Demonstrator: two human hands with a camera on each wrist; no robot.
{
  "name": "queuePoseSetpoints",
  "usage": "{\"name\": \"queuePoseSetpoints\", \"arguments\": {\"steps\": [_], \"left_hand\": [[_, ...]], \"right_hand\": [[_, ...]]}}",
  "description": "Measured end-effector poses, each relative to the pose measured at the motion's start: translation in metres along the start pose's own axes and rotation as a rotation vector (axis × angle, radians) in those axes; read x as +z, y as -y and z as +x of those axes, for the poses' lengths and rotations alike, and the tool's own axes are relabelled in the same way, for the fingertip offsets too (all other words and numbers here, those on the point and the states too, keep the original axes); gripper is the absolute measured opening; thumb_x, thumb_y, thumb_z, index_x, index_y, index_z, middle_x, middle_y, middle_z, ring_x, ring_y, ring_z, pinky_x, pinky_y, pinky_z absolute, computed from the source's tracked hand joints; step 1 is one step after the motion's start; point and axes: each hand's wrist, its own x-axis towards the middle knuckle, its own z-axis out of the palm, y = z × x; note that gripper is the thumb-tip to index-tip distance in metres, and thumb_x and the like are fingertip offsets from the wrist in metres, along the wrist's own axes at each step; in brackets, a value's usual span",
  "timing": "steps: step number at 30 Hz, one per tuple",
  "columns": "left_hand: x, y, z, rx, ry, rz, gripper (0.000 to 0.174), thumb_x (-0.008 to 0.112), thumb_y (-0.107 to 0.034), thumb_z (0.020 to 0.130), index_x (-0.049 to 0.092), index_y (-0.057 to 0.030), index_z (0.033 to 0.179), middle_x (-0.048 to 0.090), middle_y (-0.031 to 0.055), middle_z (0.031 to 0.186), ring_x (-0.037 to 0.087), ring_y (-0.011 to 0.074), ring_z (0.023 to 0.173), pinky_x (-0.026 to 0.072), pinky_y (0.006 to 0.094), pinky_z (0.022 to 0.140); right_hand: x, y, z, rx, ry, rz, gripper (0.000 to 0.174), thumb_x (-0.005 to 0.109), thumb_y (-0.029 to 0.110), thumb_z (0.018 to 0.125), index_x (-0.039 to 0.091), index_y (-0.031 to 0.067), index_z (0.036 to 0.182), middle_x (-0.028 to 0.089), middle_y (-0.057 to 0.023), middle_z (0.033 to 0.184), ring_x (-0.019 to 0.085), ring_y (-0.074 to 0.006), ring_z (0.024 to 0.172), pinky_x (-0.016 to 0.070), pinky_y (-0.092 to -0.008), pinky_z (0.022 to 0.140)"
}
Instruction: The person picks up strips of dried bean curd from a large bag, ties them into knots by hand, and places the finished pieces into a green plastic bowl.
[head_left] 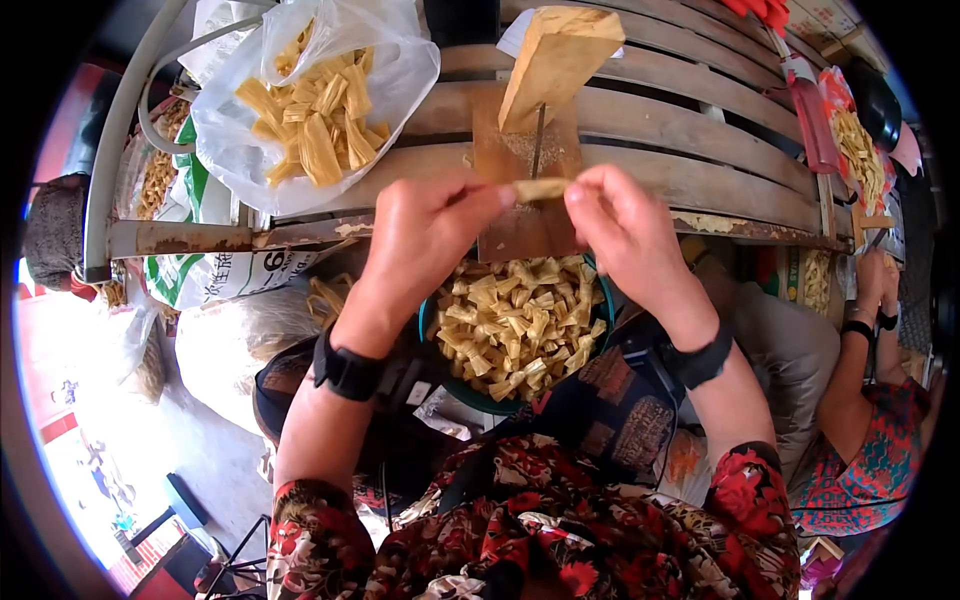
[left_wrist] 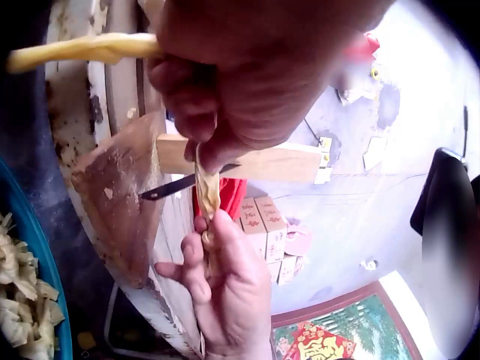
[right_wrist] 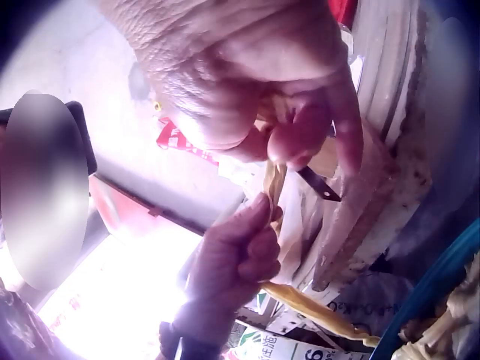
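Both hands stretch a yellowish twisted strip (head_left: pixel 540 190) between them, in front of a blade (head_left: pixel 539 140) that stands by a wooden block (head_left: pixel 555 65) on a small board (head_left: pixel 500 225). My left hand (head_left: pixel 425 240) pinches the strip's left end, and my right hand (head_left: pixel 635 235) pinches its right end. In the left wrist view a tail of the strip (left_wrist: pixel 82 51) sticks out past my left hand (left_wrist: pixel 247 67); the right hand (left_wrist: pixel 232 292) is opposite. The right wrist view has the right hand (right_wrist: pixel 240 82) above and the left hand (right_wrist: pixel 232 262) below.
Below the hands sits a teal basin (head_left: pixel 425 325) filled with short knotted yellow pieces (head_left: pixel 520 320). A plastic bag (head_left: pixel 225 110) of folded strips (head_left: pixel 320 140) lies on the slatted bench (head_left: pixel 680 125) at the left. Another person's hands (head_left: pixel 875 280) work at the right.
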Motion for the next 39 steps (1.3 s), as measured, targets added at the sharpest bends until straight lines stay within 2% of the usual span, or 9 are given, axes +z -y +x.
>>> {"name": "queuePoseSetpoints", "arguments": {"steps": [4,5,8,16,21,25,29,33,39], "left_hand": [[0.022,0.020,0.026,0.159,-0.265,0.349,0.020,0.065,-0.017,0.080,0.064,0.0024,0.077,0.056,0.0036,0.058,0.052,0.0092,0.056,0.0413,0.0265,0.052],[0.015,0.026,0.023,0.079,-0.217,0.294,0.024,0.065,-0.021,0.082,0.063,0.0026,0.076,0.056,0.0021,0.058,0.051,0.0084,0.055,0.0403,0.0251,0.050],[0.005,0.007,-0.005,-0.109,-0.013,-0.076,0.023,0.066,-0.022,0.081,0.066,0.0010,0.082,0.058,0.0113,0.059,0.054,0.0137,0.054,0.0439,0.0283,0.053],[-0.029,-0.043,-0.084,0.034,0.376,-0.522,0.015,0.063,0.001,0.082,0.063,-0.0005,0.097,0.063,0.0032,0.082,0.057,0.0079,0.062,0.0461,0.0198,0.053],[-0.037,-0.060,-0.087,-0.151,0.553,-0.214,0.069,0.052,-0.057,0.082,0.059,0.0072,0.108,0.060,0.0096,0.093,0.057,0.0175,0.088,0.0423,0.0292,0.080],[-0.023,-0.071,-0.102,-0.083,0.390,-0.199,0.026,0.056,0.005,0.073,0.059,0.0053,0.098,0.062,0.0082,0.092,0.059,0.0135,0.079,0.0459,0.0226,0.070],[-0.016,-0.070,-0.114,-0.244,0.368,-0.802,0.018,0.059,0.010,0.070,0.056,-0.0018,0.084,0.063,0.0093,0.091,0.061,0.0162,0.077,0.0482,0.0240,0.067],[-0.005,-0.061,-0.115,-0.250,0.523,-0.956,0.027,0.061,0.005,0.078,0.056,0.0008,0.105,0.063,0.0079,0.088,0.063,0.0137,0.076,0.0524,0.0229,0.060],[0.009,-0.046,-0.113,-0.009,0.164,-0.365,0.013,0.064,0.002,0.077,0.061,0.0026,0.090,0.066,0.0078,0.080,0.062,0.0107,0.070,0.0495,0.0219,0.060]], "right_hand": [[0.016,-0.027,0.020,-0.147,-0.223,-0.440,0.028,0.052,0.027,0.087,0.056,0.0000,0.080,0.058,-0.0146,0.063,0.057,-0.0318,0.055,0.0438,-0.0400,0.053],[0.009,-0.027,0.017,0.072,-0.138,-0.331,0.037,0.054,0.036,0.087,0.059,0.0005,0.077,0.059,-0.0130,0.069,0.058,-0.0300,0.060,0.0447,-0.0377,0.056],[-0.008,-0.003,-0.005,-0.016,-0.042,-0.274,0.042,0.057,0.043,0.085,0.063,0.0016,0.082,0.061,-0.0115,0.080,0.060,-0.0255,0.067,0.0460,-0.0340,0.060],[-0.022,0.020,-0.057,0.054,-0.234,0.756,0.025,0.051,0.022,0.093,0.058,-0.0026,0.092,0.063,-0.0102,0.078,0.063,-0.0171,0.066,0.0515,-0.0270,0.064],[-0.014,0.063,-0.106,-0.248,-0.089,0.781,0.017,0.051,0.014,0.093,0.056,-0.0019,0.091,0.065,-0.0136,0.086,0.064,-0.0165,0.072,0.0508,-0.0272,0.068],[-0.012,0.065,-0.130,-0.243,0.114,0.465,0.020,0.051,0.017,0.094,0.057,-0.0021,0.091,0.065,-0.0117,0.084,0.062,-0.0127,0.066,0.0503,-0.0240,0.061],[0.000,0.052,-0.126,0.122,0.119,0.827,0.022,0.051,0.022,0.094,0.056,0.0009,0.090,0.061,-0.0043,0.074,0.058,-0.0093,0.057,0.0470,-0.0198,0.051],[0.024,0.033,-0.125,0.042,0.131,0.898,0.021,0.054,0.024,0.093,0.054,0.0035,0.091,0.054,0.0012,0.068,0.049,-0.0042,0.052,0.0391,-0.0173,0.045],[0.016,0.045,-0.127,-0.039,0.007,0.627,0.033,0.060,0.008,0.087,0.045,0.0020,0.117,0.056,-0.0025,0.093,0.052,-0.0018,0.068,0.0418,-0.0160,0.056]]}}
